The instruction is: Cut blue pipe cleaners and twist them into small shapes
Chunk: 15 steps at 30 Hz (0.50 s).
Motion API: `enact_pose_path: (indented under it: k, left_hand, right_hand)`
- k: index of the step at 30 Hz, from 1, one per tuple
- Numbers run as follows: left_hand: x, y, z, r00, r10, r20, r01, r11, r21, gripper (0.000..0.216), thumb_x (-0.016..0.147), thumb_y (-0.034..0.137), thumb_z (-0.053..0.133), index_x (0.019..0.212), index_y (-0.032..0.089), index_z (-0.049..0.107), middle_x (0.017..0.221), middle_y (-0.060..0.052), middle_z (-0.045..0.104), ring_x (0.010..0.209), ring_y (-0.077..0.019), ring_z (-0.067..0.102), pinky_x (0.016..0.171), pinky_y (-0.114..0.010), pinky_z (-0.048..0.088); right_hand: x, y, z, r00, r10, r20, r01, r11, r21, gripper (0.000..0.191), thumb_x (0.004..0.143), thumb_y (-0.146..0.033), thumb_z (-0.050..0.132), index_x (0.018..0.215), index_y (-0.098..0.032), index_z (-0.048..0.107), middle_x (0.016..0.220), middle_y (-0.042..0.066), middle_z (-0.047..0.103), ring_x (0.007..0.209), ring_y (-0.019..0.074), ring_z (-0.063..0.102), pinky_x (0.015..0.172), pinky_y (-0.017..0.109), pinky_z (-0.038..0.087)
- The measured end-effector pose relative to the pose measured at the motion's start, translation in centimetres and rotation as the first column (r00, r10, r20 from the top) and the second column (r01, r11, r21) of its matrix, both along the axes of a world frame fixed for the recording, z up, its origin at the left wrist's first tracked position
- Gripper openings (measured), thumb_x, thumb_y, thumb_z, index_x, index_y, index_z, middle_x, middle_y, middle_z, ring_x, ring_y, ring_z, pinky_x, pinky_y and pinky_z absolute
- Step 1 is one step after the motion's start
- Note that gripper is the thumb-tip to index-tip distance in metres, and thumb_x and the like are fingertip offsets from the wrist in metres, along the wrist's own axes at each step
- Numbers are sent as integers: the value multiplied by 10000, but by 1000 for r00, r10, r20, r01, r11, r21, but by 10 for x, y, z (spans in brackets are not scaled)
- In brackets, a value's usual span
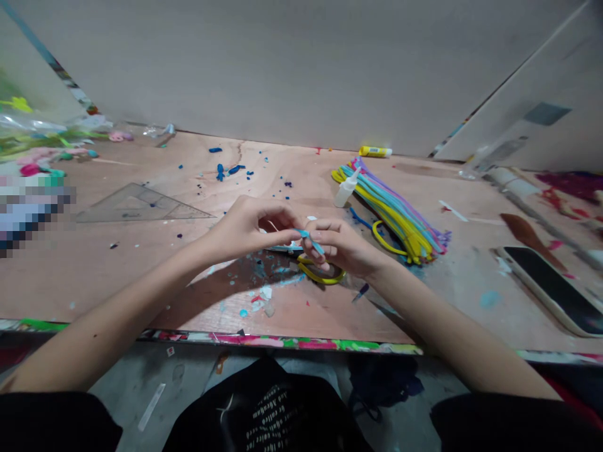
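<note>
Over the middle of the table, my left hand (271, 227) and my right hand (343, 245) meet fingertip to fingertip. Between them is a small light blue strip (316, 243), pinched at its upper end by the left thumb and fingers and lower down by the right fingers. It slants down to the right, and its material is hard to make out. Just below the hands lies a yellow loop (323, 279), partly covered by my right fingers. A bundle of yellow, light blue and purple fuzzy stems (391, 210) lies beyond my right hand, next to a white squeeze bottle (347, 188).
A clear set square (141, 206) lies left on the wooden table (155, 276), among blue scraps (220, 171). A yellow glue stick (374, 152) rests by the back wall. On the right are a phone (553, 289) and a brown wooden tool (530, 238). Craft pieces crowd the far left.
</note>
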State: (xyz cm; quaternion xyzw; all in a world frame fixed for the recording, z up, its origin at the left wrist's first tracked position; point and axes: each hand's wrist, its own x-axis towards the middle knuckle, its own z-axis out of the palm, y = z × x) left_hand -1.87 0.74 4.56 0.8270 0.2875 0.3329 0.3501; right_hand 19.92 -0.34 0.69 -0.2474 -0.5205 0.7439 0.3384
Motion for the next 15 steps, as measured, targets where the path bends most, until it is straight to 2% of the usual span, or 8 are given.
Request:
enact_pose_path:
  k: [5,9,12,15]
  left_hand:
    - [1,0,-1,1000,-5,-12,5,1000,-23,120,829,256,722,852,139,723,740,-49,755,652,-114,685,585,-194,529]
    - [1,2,-6,998,-45,49,52,988,-147,123,818,252,735,806,136,696,723,-47,750,615,-112,680,560,-197,532]
    - [2,5,-12,992,-66,107,93,960,-264,141,807,263,753,806,140,684,724,-46,750,605,-115,688,556,-203,541]
    - [3,6,-16,988,-75,137,117,937,-330,146,796,260,765,802,147,674,705,-35,743,593,-114,686,557,-208,545]
  right_hand:
    - [5,-2,7,990,-43,136,38,998,40,259,799,-379,794,772,-155,667,603,-45,587,477,54,523,440,156,443]
    - [8,-1,17,962,-49,267,-15,972,233,285,831,-418,759,801,-145,683,588,-40,580,461,59,507,423,170,403]
    - [11,1,22,933,-118,339,-42,901,431,267,847,-405,743,808,-146,696,604,-29,599,491,63,503,452,181,392]
    - [14,1,24,887,-256,385,-58,765,642,241,872,-384,720,809,-151,713,701,14,675,586,91,564,520,203,423]
